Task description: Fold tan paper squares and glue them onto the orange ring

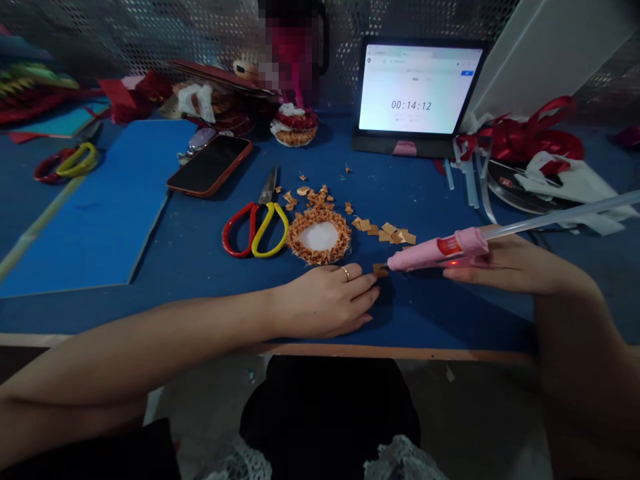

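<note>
My right hand is wrapped round a pink hot glue gun with a clear glue stick sticking out of its back and a red light lit. The gun's nozzle points left, at a small brown paper square. My left hand, wearing a ring, rests on the table with its fingertips closed on that square's edge. Just beyond it lies a ring of crinkled brown paper bits around a white centre. More brown squares lie scattered beyond the nozzle.
Red-and-yellow-handled scissors lie left of the ring. Farther back are a phone, a blue board and a second pair of scissors. A tablet stands at the back, with red ribbon to its right.
</note>
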`<state>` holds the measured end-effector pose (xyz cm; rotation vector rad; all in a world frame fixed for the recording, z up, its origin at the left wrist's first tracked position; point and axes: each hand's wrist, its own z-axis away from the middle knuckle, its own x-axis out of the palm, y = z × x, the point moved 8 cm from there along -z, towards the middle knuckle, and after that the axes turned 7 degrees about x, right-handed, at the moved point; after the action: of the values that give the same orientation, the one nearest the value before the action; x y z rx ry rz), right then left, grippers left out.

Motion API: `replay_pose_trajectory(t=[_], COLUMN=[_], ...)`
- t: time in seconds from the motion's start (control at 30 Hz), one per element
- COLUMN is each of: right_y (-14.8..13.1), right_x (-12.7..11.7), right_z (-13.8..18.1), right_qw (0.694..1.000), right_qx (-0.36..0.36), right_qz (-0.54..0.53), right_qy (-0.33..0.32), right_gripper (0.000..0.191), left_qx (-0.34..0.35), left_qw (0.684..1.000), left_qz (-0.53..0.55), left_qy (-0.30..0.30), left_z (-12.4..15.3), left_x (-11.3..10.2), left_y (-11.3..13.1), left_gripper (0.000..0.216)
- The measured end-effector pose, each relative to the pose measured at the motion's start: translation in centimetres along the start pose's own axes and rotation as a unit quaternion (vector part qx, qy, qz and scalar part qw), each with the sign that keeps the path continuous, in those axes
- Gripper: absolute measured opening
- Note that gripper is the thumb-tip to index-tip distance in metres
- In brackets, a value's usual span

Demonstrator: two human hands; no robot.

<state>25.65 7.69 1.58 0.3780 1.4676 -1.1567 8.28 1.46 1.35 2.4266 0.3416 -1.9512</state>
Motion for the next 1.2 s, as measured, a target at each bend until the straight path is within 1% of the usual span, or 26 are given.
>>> replay_pose_trajectory(t=[0.17,0.4,0.67,0.87,0.93,1.07,1.13,1.2], right_y=[-0.2,-0.6,-0.4,-0.5,-0.6,-0.4,-0.5,-0.8], right_x=[-0.2,-0.2,-0.7,-1.0,-1.0,-0.8,-1.0,-1.2], right_z=[0.1,0.2,0.2,0.4,0.5,0.5,0.6,0.6], right_qw=[1.0,1.0,0.999,0.999,0.999,1.0,1.0,0.999], right_qx=[-0.004,-0.02,-0.01,-0.027,-0.025,0.003,0.007,-0.003], right_qz=[0.015,0.005,0.018,0.013,0.014,0.023,0.028,0.031], right_qy=[0.009,-0.009,0.026,0.028,0.02,-0.001,0.013,0.026], right_gripper=[0.04,0.043,0.037,0.041,0.042,0.04,0.038,0.037], left_qx=[0.004,0.004,0.003,-0.001,0.0,0.002,0.003,0.002], left_qw=[1.0,1.0,1.0,1.0,1.0,1.0,1.0,1.0], left_qz=[0.001,-0.003,0.001,0.006,0.004,0.002,0.001,-0.001], left_qy=[-0.002,-0.004,0.0,-0.001,-0.001,0.001,0.0,-0.002], left_z=[0.0,0.0,0.0,0.1,0.1,0.1,0.1,0.1], left_x=[0.0,0.0,0.0,0.1,0.1,0.0,0.0,0.1], left_y=[0.0,0.0,0.1,0.0,0.0,0.1,0.1,0.2], left_gripper=[0.037,0.036,0.037,0.037,0.037,0.037,0.037,0.037])
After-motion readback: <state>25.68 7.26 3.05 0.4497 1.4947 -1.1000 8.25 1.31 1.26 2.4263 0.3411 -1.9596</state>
